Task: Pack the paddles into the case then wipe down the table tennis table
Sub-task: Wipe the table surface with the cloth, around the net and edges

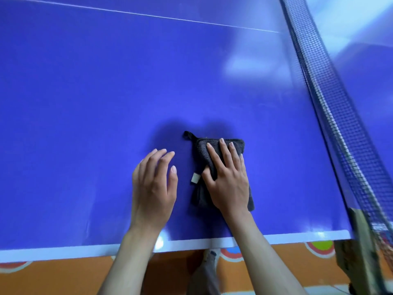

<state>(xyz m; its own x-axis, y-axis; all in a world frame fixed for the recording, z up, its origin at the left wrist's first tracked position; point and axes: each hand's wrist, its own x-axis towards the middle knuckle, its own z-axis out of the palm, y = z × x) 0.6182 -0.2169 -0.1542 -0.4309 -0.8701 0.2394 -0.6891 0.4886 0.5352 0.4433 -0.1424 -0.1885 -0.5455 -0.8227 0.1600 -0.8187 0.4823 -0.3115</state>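
The person is leaning over the blue table tennis table (106, 103) and is doing the wiping part of the job. The right hand (228, 179) is lying flat on a dark folded cloth (201, 154), with its fingers stretched out straight and pressing the cloth down onto the table; the thumb is touching the cloth's left edge, near a little white tag (195, 178). The left hand (154, 186) is sitting just beside the cloth, with its fingers loose and a bit spread, and it is holding nothing. I cannot tell if it is touching the table or hanging just above it. The cloth is lying near the closest white edge of the table and not far from the net (331, 116), which is running along the right side. No paddles and no case are showing, so the packing is probably done already, but the picture is not proving it. A big stretch of blue table is reaching away to the left and the far side, so there is likely lots of wiping left to do.
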